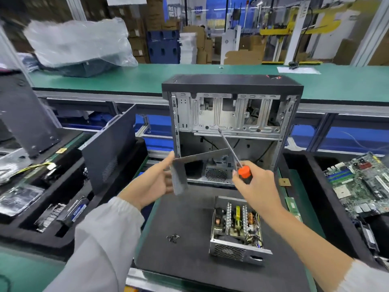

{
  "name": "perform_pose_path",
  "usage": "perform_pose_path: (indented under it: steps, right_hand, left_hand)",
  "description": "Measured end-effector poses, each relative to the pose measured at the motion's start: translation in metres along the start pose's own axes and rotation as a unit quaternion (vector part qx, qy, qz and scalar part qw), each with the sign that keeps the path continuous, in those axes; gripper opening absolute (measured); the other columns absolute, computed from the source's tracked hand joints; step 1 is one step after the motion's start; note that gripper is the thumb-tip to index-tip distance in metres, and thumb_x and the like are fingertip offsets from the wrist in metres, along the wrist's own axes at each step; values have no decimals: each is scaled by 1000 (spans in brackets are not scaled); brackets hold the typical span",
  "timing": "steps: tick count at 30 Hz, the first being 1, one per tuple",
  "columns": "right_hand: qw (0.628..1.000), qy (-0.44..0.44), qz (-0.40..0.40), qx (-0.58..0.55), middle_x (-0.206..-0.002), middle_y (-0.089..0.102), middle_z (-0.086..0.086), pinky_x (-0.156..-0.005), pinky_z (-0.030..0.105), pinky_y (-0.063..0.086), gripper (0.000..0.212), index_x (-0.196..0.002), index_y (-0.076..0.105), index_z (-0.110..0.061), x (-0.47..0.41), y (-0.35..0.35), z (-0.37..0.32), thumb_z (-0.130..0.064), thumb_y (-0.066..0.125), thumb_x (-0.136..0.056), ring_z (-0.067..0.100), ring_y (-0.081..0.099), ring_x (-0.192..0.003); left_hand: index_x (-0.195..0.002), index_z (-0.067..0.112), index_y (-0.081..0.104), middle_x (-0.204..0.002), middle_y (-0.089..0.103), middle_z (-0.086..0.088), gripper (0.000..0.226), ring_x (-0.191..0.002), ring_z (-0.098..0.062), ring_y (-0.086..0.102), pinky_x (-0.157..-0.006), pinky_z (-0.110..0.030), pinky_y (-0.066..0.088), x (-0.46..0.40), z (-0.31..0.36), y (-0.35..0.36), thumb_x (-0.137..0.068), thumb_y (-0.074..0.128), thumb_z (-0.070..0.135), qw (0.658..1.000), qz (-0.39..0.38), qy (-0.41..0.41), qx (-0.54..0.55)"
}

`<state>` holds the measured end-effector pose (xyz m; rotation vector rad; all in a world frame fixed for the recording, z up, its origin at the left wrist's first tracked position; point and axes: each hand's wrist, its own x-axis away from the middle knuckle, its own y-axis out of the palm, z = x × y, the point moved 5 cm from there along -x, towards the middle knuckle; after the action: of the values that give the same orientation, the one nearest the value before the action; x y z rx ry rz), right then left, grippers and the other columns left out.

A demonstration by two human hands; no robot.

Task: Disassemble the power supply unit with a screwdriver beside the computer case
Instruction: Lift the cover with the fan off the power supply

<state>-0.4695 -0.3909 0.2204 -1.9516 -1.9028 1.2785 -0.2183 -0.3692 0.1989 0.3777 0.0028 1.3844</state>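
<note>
- The left hand (pixel 155 182) pinches a bent grey metal cover (pixel 189 165), lifted off and held up in the air.
- The right hand (pixel 255 184) grasps a screwdriver with an orange and black handle (pixel 245 172), its tip pointing up.
- The open silver power supply box (pixel 236 228) sits on the black mat (pixel 179 218), in front of the black computer case (pixel 231 114).
- Small black screws (pixel 173 238) lie beside it.
- Best to lay the cover flat on the bench, away from the screws.
- No writing is clear enough to read.

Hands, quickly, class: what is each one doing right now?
Left hand: holds the grey metal cover.
Right hand: grips the screwdriver.
</note>
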Motion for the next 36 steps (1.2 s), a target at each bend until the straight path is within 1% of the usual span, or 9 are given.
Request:
perform_pose_path:
  steps: [3,6,11,14,17,23,27,32,36]
  right_hand:
    - [998,54,-19,-31,-48,50,11,-59,35,48,26,-65,51,-13,-12,22,-2,-23,60,-88,30,59,-49]
    - [991,111,-53,-54,-42,48,15,-53,33,49,41,-58,43,-3,-25,43,-7,-27,61,-86,20,60,-40]
    - [980,149,-126,-44,-54,56,4,-46,33,54,27,-67,56,-7,-32,79,-10,-26,68,-83,17,62,-39]
    - [981,145,-131,-19,-64,63,0,-45,32,53,13,-72,60,-20,-31,93,-9,-14,61,-83,17,62,-41]
    - [975,168,-145,-25,-69,65,4,-50,36,57,9,-80,64,-15,-30,111,-4,-10,58,-84,17,62,-39]
    - [947,250,-200,-19,-72,68,18,-57,39,59,11,-91,63,-1,-13,144,21,-4,56,-83,24,67,-53]
    - [929,293,-219,-50,-65,63,13,-41,23,48,16,-99,59,-8,-3,155,36,-1,55,-85,12,60,-38]
    - [922,303,-232,-63,-74,62,15,-41,21,47,15,-101,57,-5,2,162,44,-2,55,-86,10,60,-38]
    - [933,289,-202,-72,-59,63,8,-40,22,48,6,-93,60,-9,6,145,46,-6,58,-88,10,59,-36]
  left_hand:
    - [-135,19,52,-118,68,-1,71,-104,-16,66,-92,-31,51,8,-2,-19,-74,81,38,996,13,32,-86]
    - [-137,21,50,-130,64,-2,63,-119,-17,61,-102,-32,47,13,0,-35,-82,77,7,975,71,75,-197]
    - [-122,19,63,-79,64,26,30,-74,14,60,-73,-9,45,6,2,-50,-99,50,5,854,221,155,-446]
    - [-110,15,66,-62,57,15,23,-62,-4,53,-56,-16,34,-7,-9,-65,-102,44,14,826,274,126,-476]
    - [-100,6,61,-81,63,-7,25,-82,-29,54,-64,-34,34,-21,-21,-79,-103,40,19,825,321,94,-456]
    - [-108,10,62,-89,65,-9,24,-90,-30,58,-76,-40,48,-46,-46,-88,-99,50,29,847,277,0,-454]
    - [-103,1,61,-71,50,-1,21,-73,-26,45,-64,-33,37,-57,-67,-93,-97,46,13,853,244,-36,-461]
    - [-89,8,52,-79,50,0,17,-83,-25,47,-59,-24,35,-65,-86,-98,-98,38,9,861,197,-96,-459]
    - [-125,4,48,-120,54,-12,28,-113,-32,47,-89,-36,43,-64,-86,-90,-100,42,15,842,178,-112,-496]
